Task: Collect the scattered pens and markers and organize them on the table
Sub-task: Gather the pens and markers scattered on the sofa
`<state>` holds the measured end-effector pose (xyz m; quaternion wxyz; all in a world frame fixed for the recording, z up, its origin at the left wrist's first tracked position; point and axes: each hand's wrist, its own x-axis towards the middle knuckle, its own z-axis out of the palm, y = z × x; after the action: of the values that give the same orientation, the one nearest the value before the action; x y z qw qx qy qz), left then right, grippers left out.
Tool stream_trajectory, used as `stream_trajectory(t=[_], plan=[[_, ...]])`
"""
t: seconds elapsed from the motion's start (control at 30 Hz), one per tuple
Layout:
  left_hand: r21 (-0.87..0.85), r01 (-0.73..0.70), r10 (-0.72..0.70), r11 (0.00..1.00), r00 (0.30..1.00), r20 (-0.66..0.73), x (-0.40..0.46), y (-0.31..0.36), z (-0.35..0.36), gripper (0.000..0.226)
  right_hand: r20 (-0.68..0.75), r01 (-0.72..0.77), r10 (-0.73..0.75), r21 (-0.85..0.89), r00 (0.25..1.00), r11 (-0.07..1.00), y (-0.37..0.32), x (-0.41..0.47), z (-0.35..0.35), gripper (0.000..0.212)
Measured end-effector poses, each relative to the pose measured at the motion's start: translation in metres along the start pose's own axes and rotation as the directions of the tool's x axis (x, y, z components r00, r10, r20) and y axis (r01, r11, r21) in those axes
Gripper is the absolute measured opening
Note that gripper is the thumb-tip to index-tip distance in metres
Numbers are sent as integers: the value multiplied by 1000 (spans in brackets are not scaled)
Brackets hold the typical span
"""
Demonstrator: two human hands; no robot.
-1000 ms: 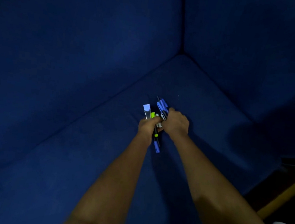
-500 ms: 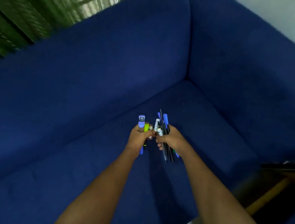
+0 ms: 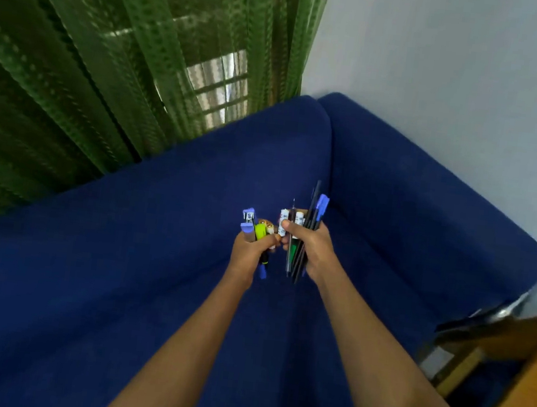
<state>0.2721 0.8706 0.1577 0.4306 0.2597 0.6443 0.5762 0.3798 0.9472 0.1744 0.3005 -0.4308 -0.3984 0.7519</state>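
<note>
My left hand (image 3: 250,251) is closed around a bunch of thick markers (image 3: 255,228), with blue, yellow-green and pale caps sticking up. Beside it, my right hand (image 3: 314,247) grips a bundle of thin pens (image 3: 311,215), mostly dark barrels with a blue cap on top and white-labelled ones at the left. Both bunches stand roughly upright above the blue sofa seat (image 3: 117,286). The two hands almost touch at the fingers.
The sofa's backrest (image 3: 411,199) wraps around a corner behind my hands. A green curtain (image 3: 110,51) hangs over a window at the upper left. A wooden table edge (image 3: 528,377) with a dark flat object (image 3: 481,318) on it shows at the right.
My view has tilted upward, bringing the curtain and wall into sight. My hands have lifted from the sofa seat and drawn slightly apart, each keeping its own bunch.
</note>
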Motion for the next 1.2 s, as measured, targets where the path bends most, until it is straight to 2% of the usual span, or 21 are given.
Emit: stream_trajectory(t=[0.13,0.23,0.4,0.57,0.63,0.73,0.83,0.9,1.03,1.2], plan=[[79,24,-28,997,998,53,-30,12,-27,9,28,0,6,-213,1000,977,-2,-35,22,21],[71,52,-56,996,996,70,-57,13,-52,11,-5,-8,7,-260,1000,966,7,-64,44,19],[-41,143,-140,989,989,54,-134,1,-113,16,-146,2,-41,-259,988,966,41,-142,96,19],[-75,254,-251,964,967,51,-216,-9,-162,8,-289,5,-64,-198,955,980,68,-235,146,19],[-60,272,-266,960,959,96,-244,-4,-165,8,-358,12,-71,-167,931,986,77,-269,152,16],[10,267,-263,964,943,202,-282,2,-149,5,-453,-3,-64,-145,889,989,93,-319,140,15],[119,260,-285,958,907,309,-328,-9,-126,18,-567,-55,-21,-116,823,992,123,-369,111,16],[151,275,-311,950,889,337,-353,-25,-119,18,-616,-92,11,-101,788,991,142,-393,95,16],[277,362,-443,890,828,344,-420,-92,-113,12,-680,-140,58,-67,731,988,208,-453,61,15],[427,426,-582,798,728,361,-525,-182,-112,17,-754,-231,189,50,630,972,300,-562,27,20]])
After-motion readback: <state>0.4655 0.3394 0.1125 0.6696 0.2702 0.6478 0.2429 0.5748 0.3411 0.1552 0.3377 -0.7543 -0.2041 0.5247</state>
